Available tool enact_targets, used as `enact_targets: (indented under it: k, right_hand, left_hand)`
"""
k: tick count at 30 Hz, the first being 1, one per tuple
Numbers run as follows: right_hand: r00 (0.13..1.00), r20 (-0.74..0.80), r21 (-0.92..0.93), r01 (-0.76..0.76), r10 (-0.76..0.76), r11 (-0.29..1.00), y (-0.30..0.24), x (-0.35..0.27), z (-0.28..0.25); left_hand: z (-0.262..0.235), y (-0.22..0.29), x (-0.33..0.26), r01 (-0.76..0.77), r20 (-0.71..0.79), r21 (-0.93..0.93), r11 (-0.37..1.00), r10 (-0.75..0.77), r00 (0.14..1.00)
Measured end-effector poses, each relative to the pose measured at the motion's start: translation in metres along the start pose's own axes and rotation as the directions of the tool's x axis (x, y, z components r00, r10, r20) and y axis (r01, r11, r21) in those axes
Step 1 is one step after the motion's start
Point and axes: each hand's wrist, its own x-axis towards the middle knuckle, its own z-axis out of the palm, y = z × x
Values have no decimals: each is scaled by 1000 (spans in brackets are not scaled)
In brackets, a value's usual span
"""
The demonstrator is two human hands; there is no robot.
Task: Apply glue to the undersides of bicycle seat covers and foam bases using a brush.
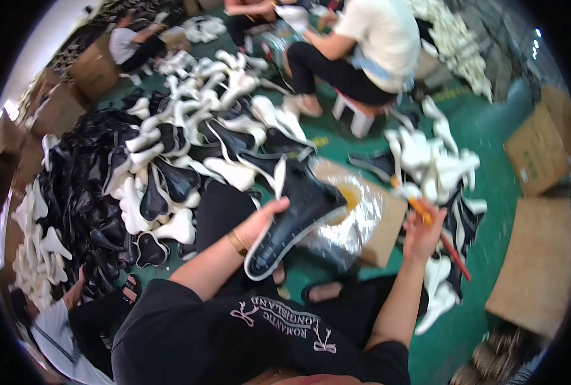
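Note:
My left hand [264, 221] grips a bicycle saddle shell [298, 208], black with a pale rim, by its left edge. It is held tilted above the lap, its narrow end toward me. On the right, my right hand [421, 234] is closed round a brush-like tool [419, 210] with an orange section. A red stick [455, 256] slants down below that hand; I cannot tell if it belongs to the same tool. Between the hands stands a cardboard box [388, 221] topped with shiny plastic film [360, 221], with a yellow patch [348, 197] showing, partly behind the shell.
White saddle-shaped pads [227, 90] and black shells [176, 179] are heaped ahead and left. Another pile of white pads [433, 160] lies right. A co-worker [381, 51] sits on a white stool [353, 119]; others sit farther off and lower left. Cardboard boxes [532, 256] line the right.

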Motion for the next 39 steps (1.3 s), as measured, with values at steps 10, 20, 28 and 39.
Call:
enact_targets:
  k: [10, 20, 28, 39]
  right_hand:
    - [993, 110, -489, 11, 49, 872, 24, 17, 9]
    - [967, 247, -663, 116, 69, 739, 65, 19, 11]
    - [983, 150, -695, 32, 102, 718, 71, 27, 16]
    - [963, 216, -855, 109, 158, 508, 78, 30, 41]
  left_hand:
    - [-3, 18, -10, 30, -199, 419, 908, 59, 978]
    - [-6, 11, -2, -55, 16, 592, 804, 56, 998]
    - [5, 32, -12, 100, -150, 312, 945, -54, 987]
    - [26, 36, -10, 175, -128, 443, 879, -131, 983]
